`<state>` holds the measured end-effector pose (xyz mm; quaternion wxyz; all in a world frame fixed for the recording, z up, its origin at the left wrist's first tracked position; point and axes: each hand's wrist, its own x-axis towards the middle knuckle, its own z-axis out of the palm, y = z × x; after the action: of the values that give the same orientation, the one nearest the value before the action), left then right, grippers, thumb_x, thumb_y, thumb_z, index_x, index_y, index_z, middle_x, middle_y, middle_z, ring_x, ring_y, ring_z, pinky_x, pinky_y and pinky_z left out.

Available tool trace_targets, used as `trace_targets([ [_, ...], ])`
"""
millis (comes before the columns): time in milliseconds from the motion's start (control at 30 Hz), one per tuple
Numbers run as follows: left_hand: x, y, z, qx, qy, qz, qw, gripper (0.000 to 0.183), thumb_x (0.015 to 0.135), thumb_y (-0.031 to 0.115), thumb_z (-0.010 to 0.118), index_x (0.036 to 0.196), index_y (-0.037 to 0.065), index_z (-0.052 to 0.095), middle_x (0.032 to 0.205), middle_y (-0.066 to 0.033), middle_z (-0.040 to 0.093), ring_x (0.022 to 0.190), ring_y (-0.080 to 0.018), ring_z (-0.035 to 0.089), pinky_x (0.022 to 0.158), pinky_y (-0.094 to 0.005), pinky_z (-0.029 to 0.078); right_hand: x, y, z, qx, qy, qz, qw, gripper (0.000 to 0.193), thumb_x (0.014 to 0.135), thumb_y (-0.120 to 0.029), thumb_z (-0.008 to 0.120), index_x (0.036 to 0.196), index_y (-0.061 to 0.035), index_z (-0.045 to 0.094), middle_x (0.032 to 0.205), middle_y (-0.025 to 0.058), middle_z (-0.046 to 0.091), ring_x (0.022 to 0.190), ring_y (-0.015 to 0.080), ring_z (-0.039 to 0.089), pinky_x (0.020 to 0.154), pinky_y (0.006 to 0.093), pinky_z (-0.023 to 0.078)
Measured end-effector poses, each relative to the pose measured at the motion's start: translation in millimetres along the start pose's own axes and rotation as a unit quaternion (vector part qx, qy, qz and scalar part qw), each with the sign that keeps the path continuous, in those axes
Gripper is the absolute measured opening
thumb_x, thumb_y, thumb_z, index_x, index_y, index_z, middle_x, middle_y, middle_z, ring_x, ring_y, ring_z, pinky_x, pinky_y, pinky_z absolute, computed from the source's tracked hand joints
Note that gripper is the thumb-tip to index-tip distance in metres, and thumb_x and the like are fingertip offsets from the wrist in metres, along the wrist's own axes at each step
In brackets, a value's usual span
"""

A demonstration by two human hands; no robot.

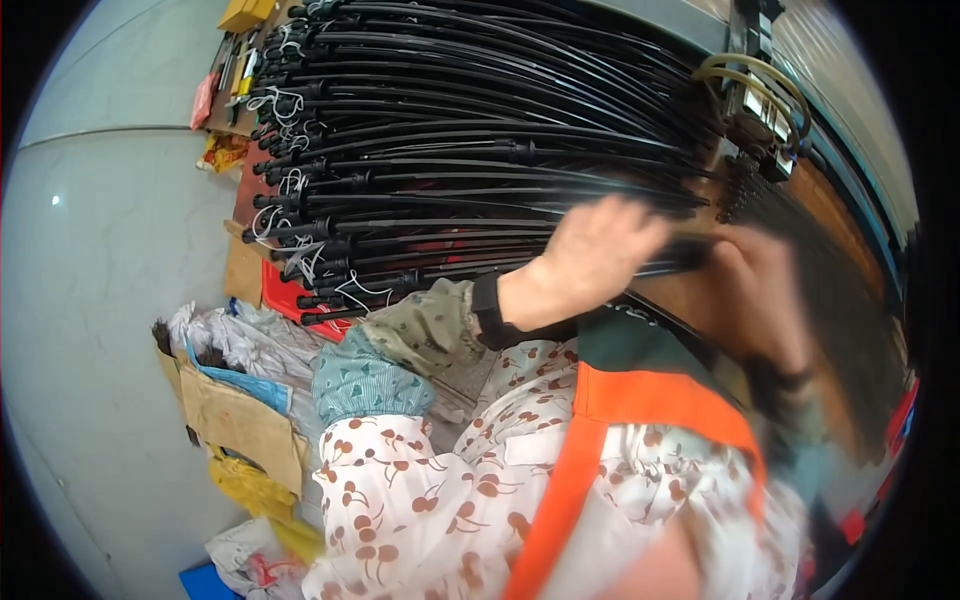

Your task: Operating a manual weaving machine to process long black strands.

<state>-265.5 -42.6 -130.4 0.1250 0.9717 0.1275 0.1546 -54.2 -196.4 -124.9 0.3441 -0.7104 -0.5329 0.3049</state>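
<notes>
My left hand [592, 255], with a dark band at the wrist, reaches over the near edge of a broad row of long black rods [430, 135]. Its fingertips are blurred, so their grip does not show. To its right, my right hand [757, 285] is smeared by motion, fingers bent at the end of a dark bundle of rods [682, 256] that lies between both hands. The rods carry black collars, and loops of white cord [297, 262] hang at their left ends.
Beyond my right hand stands a metal machine [757, 130] with curved tubes. A red tray [285, 290] shows under the rods. Tools [240, 70] lie at the far left edge. Below, on the left, are cardboard [245, 425], plastic bags [240, 345] and yellow cloth [255, 490].
</notes>
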Motion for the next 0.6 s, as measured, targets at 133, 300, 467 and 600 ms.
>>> trace_targets([
  [133, 11, 4, -4, -0.035, 0.012, 0.011, 0.999, 0.018, 0.079, 0.01, 0.062, 0.097, 0.011, 0.063, 0.078, -0.0053, 0.059, 0.074, -0.0247, 0.063, 0.055, -0.037, 0.053, -6, 4, 6, 0.061, 0.031, 0.0, 0.998, 0.026, 0.095, -0.014, 0.063, 0.115, 0.0017, 0.067, 0.077, 0.0092, 0.064, 0.072, 0.0159, 0.059, 0.066, 0.0314, 0.046],
  [300, 36, 20, -20, -0.044, -0.107, 0.029, 0.993, 0.008, 0.084, 0.01, 0.061, 0.092, 0.011, 0.062, 0.077, -0.0094, 0.06, 0.073, -0.0276, 0.064, 0.055, -0.0404, 0.052, -22, 17, -9, -0.026, 0.075, -0.086, 0.993, 0.034, 0.087, 0.0, 0.059, 0.121, -0.0006, 0.067, 0.103, 0.016, 0.07, 0.091, 0.0329, 0.065, 0.077, 0.0406, 0.053],
  [467, 88, 36, -45, -0.021, -0.154, 0.098, 0.983, 0.003, 0.091, 0.011, 0.062, 0.09, 0.009, 0.06, 0.075, -0.0106, 0.06, 0.069, -0.0312, 0.064, 0.055, -0.043, 0.05, -21, 54, 0, -0.016, 0.287, -0.26, 0.922, 0.046, 0.075, 0.0, 0.074, 0.12, -0.0059, 0.069, 0.1, 0.0057, 0.072, 0.088, 0.0279, 0.065, 0.078, 0.0385, 0.055],
  [600, 118, 44, -46, 0.043, -0.202, 0.178, 0.962, 0.006, 0.095, 0.011, 0.059, 0.095, 0.006, 0.056, 0.076, -0.0131, 0.06, 0.066, -0.0352, 0.062, 0.053, -0.0457, 0.047, -25, 44, -22, -0.256, 0.371, -0.352, 0.821, 0.037, 0.086, -0.01, 0.066, 0.122, -0.0011, 0.066, 0.101, 0.0066, 0.069, 0.085, 0.0238, 0.064, 0.071, 0.0346, 0.056],
])
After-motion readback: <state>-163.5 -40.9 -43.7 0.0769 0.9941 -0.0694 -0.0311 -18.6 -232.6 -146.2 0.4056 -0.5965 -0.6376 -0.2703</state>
